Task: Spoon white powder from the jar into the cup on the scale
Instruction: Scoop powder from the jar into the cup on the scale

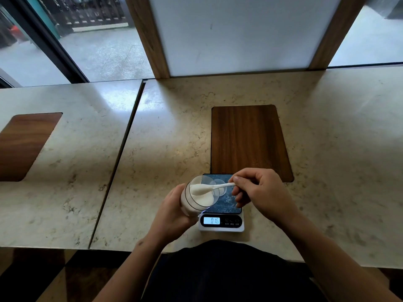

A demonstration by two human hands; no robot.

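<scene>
l hand [172, 211] tilting jar [194, 198], r hand [261, 192] w/ loaded spoon [209, 188], scale [221, 223]

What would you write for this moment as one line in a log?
left hand: holds tilted jar | right hand: holds spoon, bowl heaped with powder at jar mouth | cup: on scale

The jar [197, 196] covered the scale's [221, 222] left edge; the clear cup [219, 188] was faint, its contents indiscernible.
</scene>
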